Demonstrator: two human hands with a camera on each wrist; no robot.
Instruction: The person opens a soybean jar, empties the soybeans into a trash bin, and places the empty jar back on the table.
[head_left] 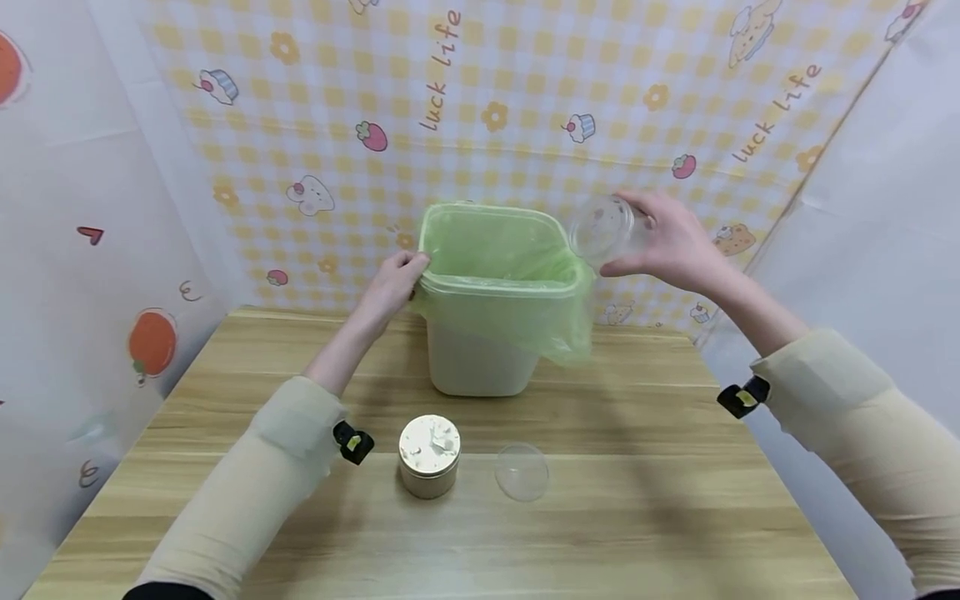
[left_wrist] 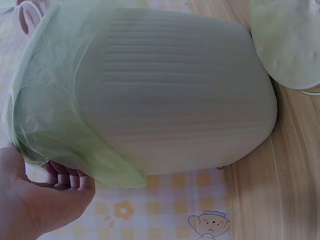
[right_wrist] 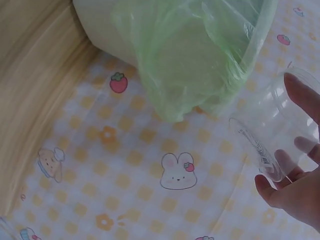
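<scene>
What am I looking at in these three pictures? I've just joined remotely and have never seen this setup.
There is no machine here: a person works with two bare hands and wears three cameras. The wide picture comes from the head and looks down at a wooden table. The other two come from the wrists, each looking at its own hand's work.

On the table stands a bin lined with a green bag. In front of it are a round tin with a pale top and a clear lid.

The left hand grips the bin's rim at the bag's edge; the left wrist view shows the bin's side up close. The right hand holds a clear plastic cup on its side beside the bin's opening, also seen in the right wrist view.
</scene>
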